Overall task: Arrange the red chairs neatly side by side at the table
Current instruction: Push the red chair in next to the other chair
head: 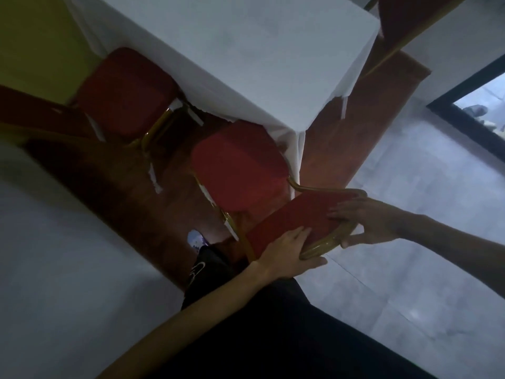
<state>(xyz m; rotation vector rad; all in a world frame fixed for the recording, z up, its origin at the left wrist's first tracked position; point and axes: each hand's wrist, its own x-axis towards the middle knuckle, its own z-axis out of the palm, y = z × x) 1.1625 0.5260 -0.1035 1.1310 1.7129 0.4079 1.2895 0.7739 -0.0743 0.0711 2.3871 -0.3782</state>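
The person's left hand grips the top edge of the backrest of the near red padded chair with a gold metal frame. Its fingers are laid over the red front padding and the thumb is curled under the gold rail. The right hand holds the same backrest further right. Its fingers are spread on the padding and its thumb is hooked behind the gold tube, so the rail is pinched between them.

This chair stands at the near right corner of the white-clothed table, with the far edge of its seat tucked just under the hanging cloth.

A second red padded chair with gold legs stands to the left along the same side of the table, its seat touching the cloth. A strip of reddish-brown carpet shows between the two chairs. A third red chair shows at the far right, beyond the table's corner.

Grey tiled floor lies to the right of the carpet, and another white-covered surface fills the near left. The person's black trousers and one light shoe are in view below the hands.
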